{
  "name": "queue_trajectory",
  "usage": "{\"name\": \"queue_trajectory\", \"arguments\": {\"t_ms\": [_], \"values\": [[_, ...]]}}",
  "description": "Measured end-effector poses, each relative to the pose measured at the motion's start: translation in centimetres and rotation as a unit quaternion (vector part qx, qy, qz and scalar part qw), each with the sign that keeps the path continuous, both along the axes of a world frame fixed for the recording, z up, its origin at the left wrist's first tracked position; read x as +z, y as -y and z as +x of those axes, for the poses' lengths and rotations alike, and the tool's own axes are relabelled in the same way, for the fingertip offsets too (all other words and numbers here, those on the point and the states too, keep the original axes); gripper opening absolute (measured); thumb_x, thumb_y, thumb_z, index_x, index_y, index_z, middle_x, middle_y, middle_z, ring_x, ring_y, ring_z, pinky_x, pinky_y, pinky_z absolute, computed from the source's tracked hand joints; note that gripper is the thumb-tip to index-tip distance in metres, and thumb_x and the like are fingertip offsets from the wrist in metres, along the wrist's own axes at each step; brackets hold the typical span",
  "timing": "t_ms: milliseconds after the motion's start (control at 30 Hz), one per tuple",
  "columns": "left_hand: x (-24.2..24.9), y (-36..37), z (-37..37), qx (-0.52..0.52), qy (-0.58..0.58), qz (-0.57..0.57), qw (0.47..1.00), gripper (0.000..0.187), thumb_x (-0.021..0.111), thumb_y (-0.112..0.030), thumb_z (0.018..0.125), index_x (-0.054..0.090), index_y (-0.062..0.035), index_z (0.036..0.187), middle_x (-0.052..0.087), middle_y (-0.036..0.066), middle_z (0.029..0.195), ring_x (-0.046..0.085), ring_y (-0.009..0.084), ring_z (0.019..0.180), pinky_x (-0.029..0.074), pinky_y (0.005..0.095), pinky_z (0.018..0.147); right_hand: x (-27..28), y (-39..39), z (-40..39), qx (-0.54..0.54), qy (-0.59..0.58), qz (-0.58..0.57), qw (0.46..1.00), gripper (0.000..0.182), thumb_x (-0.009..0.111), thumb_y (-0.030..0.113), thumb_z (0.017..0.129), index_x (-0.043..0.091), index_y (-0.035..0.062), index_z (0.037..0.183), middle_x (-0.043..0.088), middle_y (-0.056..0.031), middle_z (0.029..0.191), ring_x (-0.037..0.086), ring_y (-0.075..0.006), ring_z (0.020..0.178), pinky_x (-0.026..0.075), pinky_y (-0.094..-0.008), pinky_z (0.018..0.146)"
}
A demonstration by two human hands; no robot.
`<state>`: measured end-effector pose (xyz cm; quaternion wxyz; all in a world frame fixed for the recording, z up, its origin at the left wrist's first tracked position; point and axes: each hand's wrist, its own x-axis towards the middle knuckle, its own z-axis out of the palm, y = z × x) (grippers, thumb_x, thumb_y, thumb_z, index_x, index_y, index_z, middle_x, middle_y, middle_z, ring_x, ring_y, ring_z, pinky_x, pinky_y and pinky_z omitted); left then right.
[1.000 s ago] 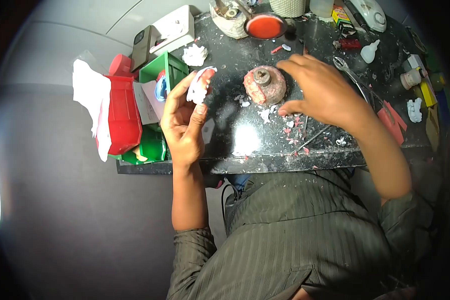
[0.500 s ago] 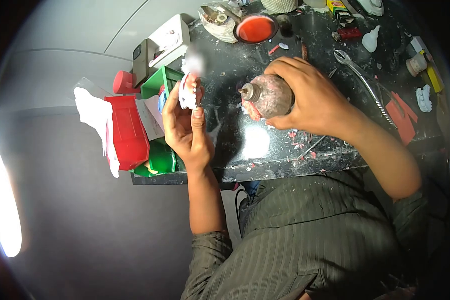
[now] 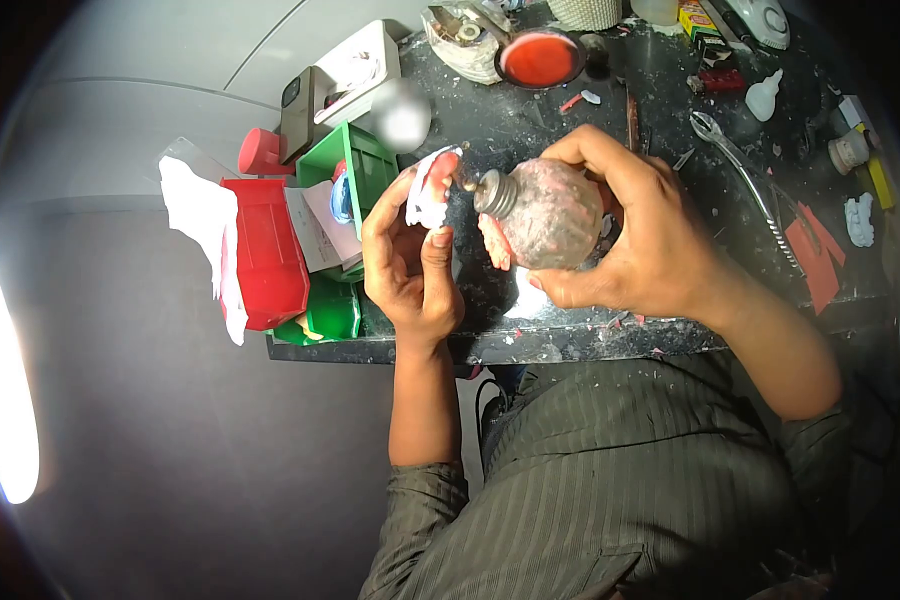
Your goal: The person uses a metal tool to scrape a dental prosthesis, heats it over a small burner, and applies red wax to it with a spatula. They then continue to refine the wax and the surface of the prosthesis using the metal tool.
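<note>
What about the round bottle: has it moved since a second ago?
Yes: the round bottle has moved away from the red disc, lifted in the right hand and tipped toward the left hand.

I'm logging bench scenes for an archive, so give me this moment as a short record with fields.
Left hand: holds white-and-pink piece
Right hand: holds round bottle
Bottle pose: tilted, neck toward the piece
Picture left: red bin, phone
Picture right: metal tool, pink sheets
Table: black, speckled with debris
</note>
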<state>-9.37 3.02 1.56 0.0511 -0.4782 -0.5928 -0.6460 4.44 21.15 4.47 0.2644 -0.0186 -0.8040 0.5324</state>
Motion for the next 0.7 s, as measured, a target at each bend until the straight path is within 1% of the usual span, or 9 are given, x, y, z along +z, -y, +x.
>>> {"name": "queue_trajectory", "arguments": {"t_ms": [133,233,333,400,533,600,633,700], "values": [[0.04,0.15,0.16,0.011,0.003,-0.007,1.000,0.042,0.054,0.010,0.092,0.043,0.0127,0.132,0.052,0.025,0.132,0.054,0.0315,0.123,0.043,0.0428,0.105,0.50,0.18,0.11,0.018,0.017,0.024,0.999,0.055,0.086,0.023,0.059,0.054,0.0011,0.098,0.063,-0.0137,0.083,0.065,-0.0275,0.076,0.051,-0.0367,0.071],[-0.04,0.15,0.10,-0.009,0.005,0.003,1.000,0.042,0.054,0.010,0.092,0.043,0.0125,0.132,0.052,0.025,0.132,0.054,0.0315,0.123,0.043,0.0427,0.105,0.42,0.26,-0.02,0.015,0.016,0.017,1.000,0.056,0.086,0.024,0.058,0.054,0.0009,0.097,0.063,-0.0139,0.082,0.065,-0.0281,0.075,0.051,-0.0369,0.071],[-0.02,0.20,0.29,0.006,-0.001,-0.004,1.000,0.042,0.054,0.010,0.092,0.043,0.0124,0.132,0.052,0.025,0.132,0.054,0.0315,0.123,0.043,0.0427,0.106,0.38,0.25,-0.17,0.000,0.021,0.000,1.000,0.055,0.086,0.023,0.058,0.054,0.0009,0.096,0.063,-0.0141,0.082,0.065,-0.0280,0.075,0.051,-0.0367,0.071],[0.05,0.24,0.35,0.014,-0.001,-0.015,1.000,0.041,0.054,0.009,0.092,0.043,0.0122,0.132,0.051,0.025,0.133,0.054,0.0316,0.123,0.043,0.0431,0.106,0.28,0.26,-0.22,0.001,0.003,-0.018,1.000,0.054,0.086,0.023,0.058,0.054,0.0007,0.095,0.063,-0.0142,0.081,0.065,-0.0276,0.074,0.051,-0.0366,0.071],[-0.04,0.15,0.21,0.007,0.002,-0.014,1.000,0.041,0.054,0.009,0.092,0.043,0.0123,0.132,0.051,0.026,0.133,0.054,0.0317,0.123,0.042,0.0436,0.106,0.59,0.29,-0.12,0.009,0.006,0.004,1.000,0.054,0.086,0.023,0.058,0.054,0.0005,0.095,0.063,-0.0141,0.080,0.065,-0.0273,0.074,0.051,-0.0363,0.070],[-0.20,-0.01,0.15,0.032,-0.009,-0.002,0.999,0.043,0.059,0.000,0.093,0.043,0.0101,0.132,0.058,0.025,0.127,0.061,0.0274,0.113,0.046,0.0392,0.100,0.70,0.35,-0.08,0.010,0.011,0.003,1.000,0.054,0.086,0.023,0.058,0.054,0.0004,0.095,0.062,-0.0137,0.079,0.065,-0.0266,0.073,0.051,-0.0361,0.070],[-0.15,0.06,0.17,0.032,-0.009,-0.002,0.999,0.043,0.059,0.000,0.093,0.043,0.0101,0.132,0.058,0.025,0.127,0.061,0.0274,0.113,0.046,0.0392,0.100,0.72,0.37,-0.12,0.010,0.011,0.003,1.000,0.054,0.086,0.023,0.058,0.054,0.0004,0.095,0.062,-0.0137,0.079,0.065,-0.0266,0.073,0.051,-0.0361,0.070],[0.00,0.23,0.22,0.008,-0.004,-0.012,1.000,0.041,0.055,0.007,0.092,0.043,0.0127,0.131,0.051,0.027,0.133,0.055,0.0322,0.122,0.042,0.0440,0.106,0.74,0.34,-0.21,0.000,0.013,-0.021,1.000,0.053,0.086,0.023,0.058,0.054,0.0005,0.094,0.062,-0.0129,0.079,0.065,-0.0258,0.072,0.051,-0.0360,0.070]]}}
